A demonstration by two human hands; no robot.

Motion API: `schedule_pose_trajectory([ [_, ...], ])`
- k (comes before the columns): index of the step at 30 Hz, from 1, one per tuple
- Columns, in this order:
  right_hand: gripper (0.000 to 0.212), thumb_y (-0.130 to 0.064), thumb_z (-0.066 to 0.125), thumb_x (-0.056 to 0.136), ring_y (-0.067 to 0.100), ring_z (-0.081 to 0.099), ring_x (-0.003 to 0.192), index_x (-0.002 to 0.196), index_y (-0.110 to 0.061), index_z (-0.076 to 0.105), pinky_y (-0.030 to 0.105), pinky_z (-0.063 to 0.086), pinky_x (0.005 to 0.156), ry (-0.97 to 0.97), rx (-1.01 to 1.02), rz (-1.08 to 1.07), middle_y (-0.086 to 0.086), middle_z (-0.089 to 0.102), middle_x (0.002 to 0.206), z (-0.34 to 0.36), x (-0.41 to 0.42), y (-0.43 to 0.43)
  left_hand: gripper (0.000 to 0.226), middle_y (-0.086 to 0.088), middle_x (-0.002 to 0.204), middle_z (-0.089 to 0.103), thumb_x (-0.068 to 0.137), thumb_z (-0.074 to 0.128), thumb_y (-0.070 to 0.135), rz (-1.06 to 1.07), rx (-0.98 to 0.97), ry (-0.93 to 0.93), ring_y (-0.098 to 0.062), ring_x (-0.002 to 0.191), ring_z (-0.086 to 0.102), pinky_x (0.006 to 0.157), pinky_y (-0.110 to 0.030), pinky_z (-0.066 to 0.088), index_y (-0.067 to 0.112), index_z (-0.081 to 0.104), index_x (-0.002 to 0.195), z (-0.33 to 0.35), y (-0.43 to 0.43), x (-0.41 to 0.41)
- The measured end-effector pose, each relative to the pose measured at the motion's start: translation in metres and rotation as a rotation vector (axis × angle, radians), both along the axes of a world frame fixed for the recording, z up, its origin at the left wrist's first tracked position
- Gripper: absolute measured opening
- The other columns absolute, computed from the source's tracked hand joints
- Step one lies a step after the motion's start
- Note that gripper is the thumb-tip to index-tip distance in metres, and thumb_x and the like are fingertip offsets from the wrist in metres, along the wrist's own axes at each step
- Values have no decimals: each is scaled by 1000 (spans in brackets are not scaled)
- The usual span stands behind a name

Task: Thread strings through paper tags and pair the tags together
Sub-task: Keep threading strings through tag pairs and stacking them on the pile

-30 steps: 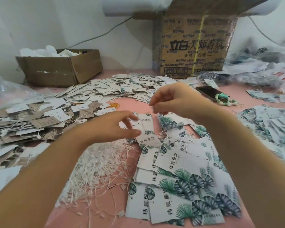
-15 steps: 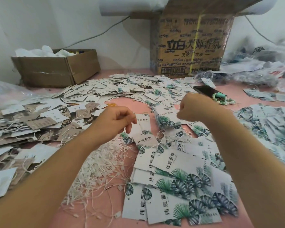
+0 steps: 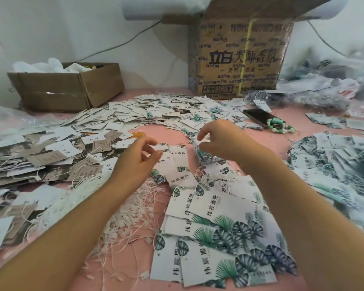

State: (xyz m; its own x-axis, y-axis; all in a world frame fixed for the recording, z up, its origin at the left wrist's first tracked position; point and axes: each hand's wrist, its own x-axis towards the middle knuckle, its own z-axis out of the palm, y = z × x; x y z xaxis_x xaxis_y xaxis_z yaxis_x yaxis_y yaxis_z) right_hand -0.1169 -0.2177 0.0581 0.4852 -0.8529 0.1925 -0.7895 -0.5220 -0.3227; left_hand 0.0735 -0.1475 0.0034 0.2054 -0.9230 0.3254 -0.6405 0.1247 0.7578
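Note:
My left hand (image 3: 135, 164) hovers over narrow white tags (image 3: 178, 164) with green leaf prints at the centre of the pink table. Its thumb and forefinger are slightly apart and nothing shows between them. My right hand (image 3: 225, 141) reaches down onto a small stack of leaf-print tags (image 3: 207, 158), thumb at the stack's top and forefinger raised above it. A heap of white strings (image 3: 130, 211) lies under my left forearm. Larger leaf-print tags (image 3: 219, 227) with strings spread out in front of me.
Loose white and brown tags (image 3: 40, 160) cover the left side and more white tags (image 3: 145, 114) lie farther back. A leaf-tag pile (image 3: 334, 164) fills the right. A low cardboard box (image 3: 72, 91), a tall printed carton (image 3: 240, 59), a phone (image 3: 259, 117) and a bead bracelet (image 3: 282, 127) sit behind.
My right hand came down from in front of me, went from a closed fist to parted fingers, and now reaches the small tag stack. My left hand's thumb and forefinger have parted.

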Motion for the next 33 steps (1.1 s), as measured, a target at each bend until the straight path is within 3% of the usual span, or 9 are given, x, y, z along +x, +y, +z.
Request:
schedule_pose_trajectory([
  [3, 52, -40, 70, 78, 14, 52, 93, 124, -20, 57, 25, 40, 80, 177, -8, -58, -1, 61, 119, -5, -16, -9, 51, -4, 127, 49, 86, 66, 29, 85, 139, -158, -22, 116, 46, 98, -40, 41, 22, 44, 132, -8, -3, 12],
  [6, 71, -46, 75, 69, 19, 49, 118, 132, -24, 50, 32, 39, 95, 258, 88, -49, -3, 54, 131, -10, -20, -8, 66, -2, 147, 34, 85, 64, 38, 45, 232, -264, -23, 135, 24, 109, -41, 23, 26, 34, 143, -10, -4, 17],
  [9, 62, -38, 75, 73, 22, 51, 115, 129, -27, 53, 34, 40, 94, 288, 100, -37, -1, 55, 130, -12, -20, -8, 78, 12, 155, 17, 80, 55, 59, -56, 332, -443, -13, 141, 7, 115, -40, 11, 31, 25, 147, -14, -4, 19],
  [12, 51, -34, 73, 76, 22, 55, 107, 124, -27, 58, 35, 45, 92, 286, 88, -33, 1, 60, 123, -10, -20, -8, 100, 15, 155, 14, 60, 33, 81, -98, 422, -546, -11, 142, 4, 116, -42, 9, 33, 22, 147, -14, -3, 21],
  [15, 45, -31, 73, 77, 20, 57, 96, 120, -26, 61, 35, 47, 87, 270, 84, -33, 1, 63, 117, -9, -21, -9, 114, 15, 156, 12, 48, 24, 87, -111, 430, -598, -11, 142, 3, 117, -43, 9, 33, 19, 148, -14, -4, 22],
  [18, 37, -29, 71, 79, 14, 56, 74, 115, -25, 65, 30, 47, 79, 246, 81, -19, -2, 65, 102, -9, -22, -11, 116, 16, 156, 10, 46, 26, 88, -125, 436, -623, -13, 142, 1, 117, -46, 7, 33, 18, 149, -14, -4, 23],
  [22, 28, -29, 71, 80, 16, 58, 89, 107, -23, 70, 33, 49, 85, 217, 70, -9, -3, 68, 107, -8, -23, -14, 116, 12, 157, 8, 46, 33, 87, -118, 452, -596, -14, 143, -1, 117, -47, 7, 34, 19, 148, -13, -3, 23],
  [27, 40, -32, 76, 73, 10, 53, 76, 111, -26, 67, 27, 41, 75, 239, 26, -19, -3, 63, 116, -11, -23, -11, 111, 7, 158, 6, 47, 40, 85, -107, 464, -554, -15, 143, -2, 115, -44, 9, 38, 21, 147, -12, -3, 22],
  [33, 37, -27, 75, 76, 19, 56, 102, 112, -25, 67, 29, 44, 83, 239, 37, -21, -2, 62, 118, -11, -23, -13, 86, 7, 155, 20, 68, 58, 72, -125, 426, -503, -14, 140, 10, 114, -46, 20, 43, 27, 143, -13, -4, 27],
])
